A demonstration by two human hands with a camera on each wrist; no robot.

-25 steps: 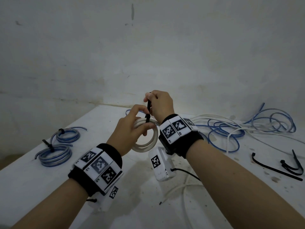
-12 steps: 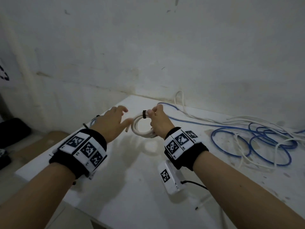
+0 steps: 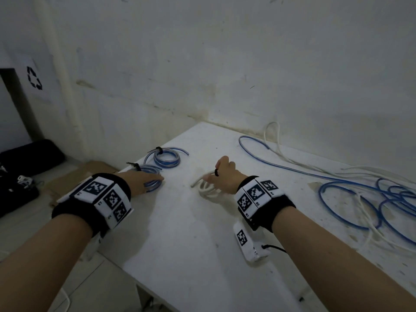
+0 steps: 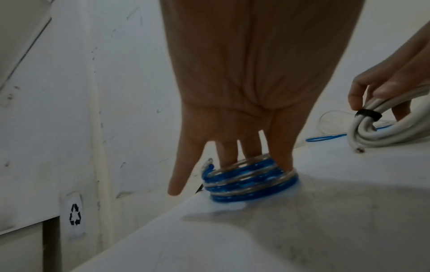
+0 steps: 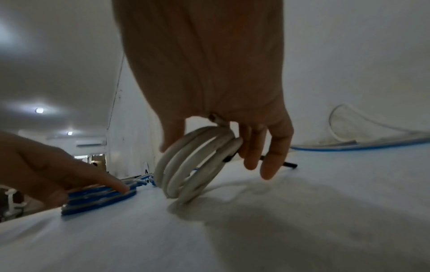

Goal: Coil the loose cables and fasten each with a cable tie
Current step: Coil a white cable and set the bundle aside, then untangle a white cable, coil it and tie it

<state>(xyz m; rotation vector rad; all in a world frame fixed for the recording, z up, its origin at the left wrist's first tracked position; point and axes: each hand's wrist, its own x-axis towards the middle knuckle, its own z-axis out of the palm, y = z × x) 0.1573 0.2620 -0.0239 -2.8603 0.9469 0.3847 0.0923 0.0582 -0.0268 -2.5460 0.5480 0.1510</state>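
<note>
Where a second ago both hands worked the black cable tie (image 4: 368, 115) aloft, the right hand (image 3: 225, 176) now pinches the tied white cable coil (image 5: 195, 163) down at table-centre, while the left hand (image 3: 144, 180), fingers flat, presses a tied blue coil (image 4: 250, 181) centre-left: third bundle judged finished.

Both forearms were bare. The left wrist (image 3: 91, 204) wore a wide black band topped with white panels printed with square black-and-white markers. The right wrist (image 3: 262, 199) wore a matching band; just below that band hung a white box-shaped unit (image 3: 248, 243) bearing one marker, a thin black lead (image 3: 273, 247) leaving its end.
</note>
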